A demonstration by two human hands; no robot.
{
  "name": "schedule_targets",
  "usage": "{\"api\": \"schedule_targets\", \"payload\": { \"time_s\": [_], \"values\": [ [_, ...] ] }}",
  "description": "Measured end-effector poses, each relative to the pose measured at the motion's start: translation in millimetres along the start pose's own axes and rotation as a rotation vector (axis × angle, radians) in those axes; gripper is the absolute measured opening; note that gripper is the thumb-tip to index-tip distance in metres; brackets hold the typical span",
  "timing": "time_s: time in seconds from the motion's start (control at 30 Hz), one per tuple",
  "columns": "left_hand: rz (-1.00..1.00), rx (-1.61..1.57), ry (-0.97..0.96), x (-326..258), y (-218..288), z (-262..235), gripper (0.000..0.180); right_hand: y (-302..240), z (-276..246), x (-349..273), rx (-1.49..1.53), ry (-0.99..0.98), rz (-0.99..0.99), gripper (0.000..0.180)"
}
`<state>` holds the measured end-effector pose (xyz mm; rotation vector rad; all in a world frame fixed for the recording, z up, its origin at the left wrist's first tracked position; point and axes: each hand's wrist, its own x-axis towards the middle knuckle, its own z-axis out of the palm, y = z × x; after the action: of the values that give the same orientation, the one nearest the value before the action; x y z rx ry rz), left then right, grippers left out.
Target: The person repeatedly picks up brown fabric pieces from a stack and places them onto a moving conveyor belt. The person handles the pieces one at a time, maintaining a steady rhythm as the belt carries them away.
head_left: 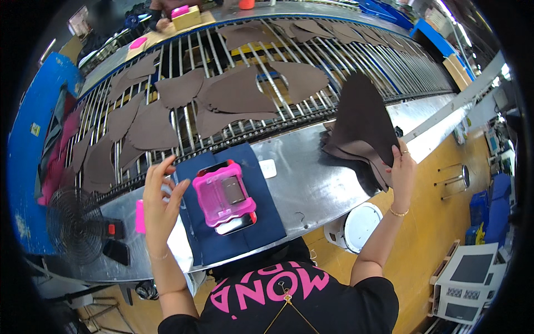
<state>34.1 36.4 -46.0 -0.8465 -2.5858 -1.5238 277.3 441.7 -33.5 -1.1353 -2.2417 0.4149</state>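
My right hand point(403, 167) pinches the lower end of a dark brown, rounded flat cut piece point(364, 114) between thumb and fingers. The piece is raised at a tilt above a stack of similar brown pieces point(346, 146) on the metal table's right part. My left hand point(160, 203) is in the air with its fingers apart, holding nothing. Beside it a pink plastic tray point(209, 207) with a small brown block point(233, 190) lies on a dark blue mat point(267, 214). A red and white object partly shows beneath the tray.
A roller conveyor point(192, 53) runs across behind the table, with several brown cut pieces point(236, 92) spread on it. A black fan point(75, 225) stands at left by a blue panel point(36, 145). A white bucket point(362, 222) stands below the table edge. Another person's hand point(163, 24) shows far back.
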Motion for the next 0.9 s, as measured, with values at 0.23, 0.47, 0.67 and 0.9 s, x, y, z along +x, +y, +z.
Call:
{"api": "schedule_targets", "payload": {
  "time_s": [0.23, 0.47, 0.67, 0.9],
  "values": [
    [0.213, -0.141, 0.091, 26.9, -31.8, 17.0, 0.063, -114.3, 60.7, -32.7, 1.062, -0.387, -0.220, 0.019],
    [-0.120, -0.398, 0.219, -14.0, -34.5, -72.1, 0.013, -175.6, 143.6, -67.4, 0.905, -0.684, -0.716, 0.015],
    [-0.112, -0.192, 0.342, -47.5, -36.3, -108.9, 0.013, -199.3, 149.1, -82.7, 0.783, -0.681, -0.994, 0.010],
    [-0.109, -0.006, 0.107, -37.6, -55.1, -72.8, 0.006, -153.7, 130.0, -67.8, 0.636, -0.582, -0.949, 0.013]
  ]
}}
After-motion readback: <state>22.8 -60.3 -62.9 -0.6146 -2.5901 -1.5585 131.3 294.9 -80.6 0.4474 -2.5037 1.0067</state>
